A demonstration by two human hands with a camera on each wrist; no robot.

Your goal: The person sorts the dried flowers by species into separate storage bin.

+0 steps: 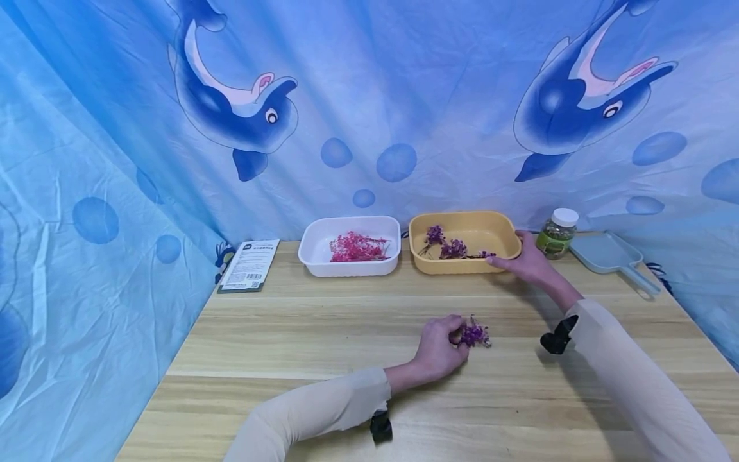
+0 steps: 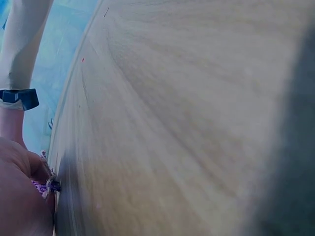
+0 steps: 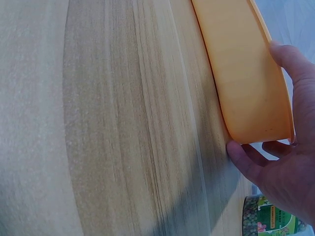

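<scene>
My left hand (image 1: pixel 440 350) pinches a small bunch of purple dried flowers (image 1: pixel 476 333) low over the wooden table. In the left wrist view, bits of the purple flowers (image 2: pixel 53 186) show past the fingers, and the hand hides the rest. The right hand (image 1: pixel 528 258) holds the right end of a yellow plastic bin (image 1: pixel 462 266), with the thumb at its front rim. Seen from the right wrist, the fingers (image 3: pixel 243 160) curl round the bin's corner. Several purple flower sprigs (image 1: pixel 453 249) lie inside the bin.
Left of the yellow bin stands a white bin (image 1: pixel 349 269) with pink dried flowers (image 1: pixel 356 246). A white packet (image 1: pixel 249 265) lies farther left. On the right are a white-lidded jar (image 1: pixel 557 234) and a pale blue dustpan (image 1: pixel 609 252). A dolphin-print curtain (image 1: pixel 358 96) hangs behind the table (image 1: pixel 288 327).
</scene>
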